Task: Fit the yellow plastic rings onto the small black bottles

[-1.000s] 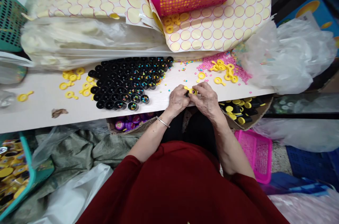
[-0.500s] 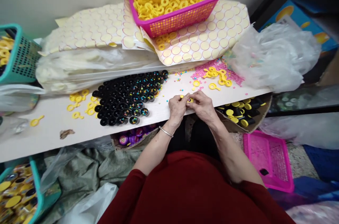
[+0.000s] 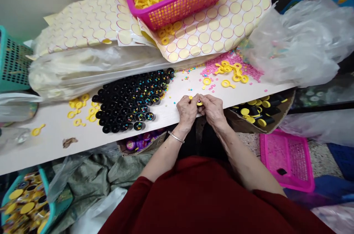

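My left hand (image 3: pixel 187 110) and my right hand (image 3: pixel 212 109) meet at the front edge of the table, fingers pinched together. Between the fingertips is a small yellow ring piece (image 3: pixel 199 103) with something dark at its centre; the fingers hide most of it. A yellow tip shows at the left fingers. To the left stand rows of black cups (image 3: pixel 119 118), the right-hand ones holding coloured beads. Loose yellow rings with handles (image 3: pixel 227 83) lie beyond my right hand, beside a spread of pink beads (image 3: pixel 218 61).
A pink basket (image 3: pixel 188 3) full of yellow rings rests on sticker sheets (image 3: pixel 218 35) at the back. Plastic bags (image 3: pixel 301 49) crowd the right end. Below the table edge are a carton (image 3: pixel 279 121) of black-and-yellow pieces and a pink tray (image 3: pixel 287 160).
The camera view has shifted and tilted slightly. My hands stay together at the table edge, and the fingers have moved a little around the yellow ring piece.
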The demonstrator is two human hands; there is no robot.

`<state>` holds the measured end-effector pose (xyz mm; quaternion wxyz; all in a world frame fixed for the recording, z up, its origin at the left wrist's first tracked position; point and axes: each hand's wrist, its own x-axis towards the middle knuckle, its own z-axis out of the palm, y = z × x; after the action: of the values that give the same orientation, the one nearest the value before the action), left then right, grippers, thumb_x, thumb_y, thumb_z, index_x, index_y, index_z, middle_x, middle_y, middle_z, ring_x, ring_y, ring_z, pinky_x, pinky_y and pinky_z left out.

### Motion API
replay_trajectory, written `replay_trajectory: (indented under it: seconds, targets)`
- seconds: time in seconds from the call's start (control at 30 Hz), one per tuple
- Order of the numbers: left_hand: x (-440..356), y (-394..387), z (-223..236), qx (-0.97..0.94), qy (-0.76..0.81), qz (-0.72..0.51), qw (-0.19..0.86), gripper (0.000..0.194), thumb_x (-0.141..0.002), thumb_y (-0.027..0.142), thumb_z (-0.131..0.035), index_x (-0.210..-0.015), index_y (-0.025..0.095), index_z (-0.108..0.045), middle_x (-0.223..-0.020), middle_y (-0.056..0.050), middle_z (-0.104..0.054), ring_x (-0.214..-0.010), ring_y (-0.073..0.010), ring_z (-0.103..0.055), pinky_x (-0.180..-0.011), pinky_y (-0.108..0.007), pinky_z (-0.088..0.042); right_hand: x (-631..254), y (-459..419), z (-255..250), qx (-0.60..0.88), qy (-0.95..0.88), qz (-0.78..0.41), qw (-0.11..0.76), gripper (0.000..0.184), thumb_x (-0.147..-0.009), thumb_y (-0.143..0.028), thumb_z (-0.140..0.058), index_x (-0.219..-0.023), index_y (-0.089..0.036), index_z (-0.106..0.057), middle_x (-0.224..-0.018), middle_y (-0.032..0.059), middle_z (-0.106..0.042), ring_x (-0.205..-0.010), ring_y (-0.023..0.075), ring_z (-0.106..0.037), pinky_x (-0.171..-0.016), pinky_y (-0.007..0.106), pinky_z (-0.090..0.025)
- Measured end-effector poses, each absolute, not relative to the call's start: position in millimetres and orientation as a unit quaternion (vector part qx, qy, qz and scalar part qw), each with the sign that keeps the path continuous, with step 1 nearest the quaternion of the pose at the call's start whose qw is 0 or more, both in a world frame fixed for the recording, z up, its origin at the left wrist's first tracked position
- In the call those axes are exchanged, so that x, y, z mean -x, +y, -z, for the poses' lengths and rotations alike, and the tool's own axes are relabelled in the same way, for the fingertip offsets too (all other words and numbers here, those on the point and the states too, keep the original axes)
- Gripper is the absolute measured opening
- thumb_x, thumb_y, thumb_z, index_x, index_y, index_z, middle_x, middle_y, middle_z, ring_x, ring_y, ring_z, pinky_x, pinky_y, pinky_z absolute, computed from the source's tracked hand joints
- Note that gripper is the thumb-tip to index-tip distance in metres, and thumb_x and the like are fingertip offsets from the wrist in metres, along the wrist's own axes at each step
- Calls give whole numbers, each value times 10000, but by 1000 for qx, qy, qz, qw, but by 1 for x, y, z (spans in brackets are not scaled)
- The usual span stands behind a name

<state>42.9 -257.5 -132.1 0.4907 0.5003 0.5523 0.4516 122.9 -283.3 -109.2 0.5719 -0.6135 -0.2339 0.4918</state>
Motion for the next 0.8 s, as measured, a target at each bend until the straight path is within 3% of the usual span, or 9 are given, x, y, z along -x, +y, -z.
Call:
replay_trajectory:
  seconds: [0.3,0.43,0.63,0.8]
  targets:
    - [-42,-250,122,-461,588,-422,513,394,-687,441,-664,-490,170,-455,-456,59,-403,-489,-73,-401,-475,-209,-277,-114,-281,103,638,-201,-485,563,281,-678,-420,-664,-619,-184,-522,-381,-64,-487,-298,83,-455,-294,180,-377]
    - [-43,-251,123,-444,576,-434,532,427,-684,458,-659,-486,171,-412,-460,72,-364,-473,-61,-366,-464,-204,-259,-113,-278,98,639,-175,-497,560,303,-670,-416,-673,-593,-187,-490,-346,-66,-455,-286,75,-438,-274,158,-341]
    - [-42,-251,125,-453,562,-428,544,378,-691,440,-663,-527,165,-461,-509,61,-427,-508,-62,-398,-484,-197,-290,-115,-282,97,644,-198,-494,550,270,-689,-413,-642,-628,-200,-488,-381,-76,-475,-309,100,-482,-301,200,-427]
    - [-39,-248,122,-449,552,-418,565,382,-666,463,-667,-533,166,-467,-484,61,-431,-477,-61,-395,-463,-201,-283,-112,-281,102,654,-198,-479,551,276,-716,-417,-611,-634,-214,-444,-383,-89,-456,-297,103,-482,-277,193,-403]
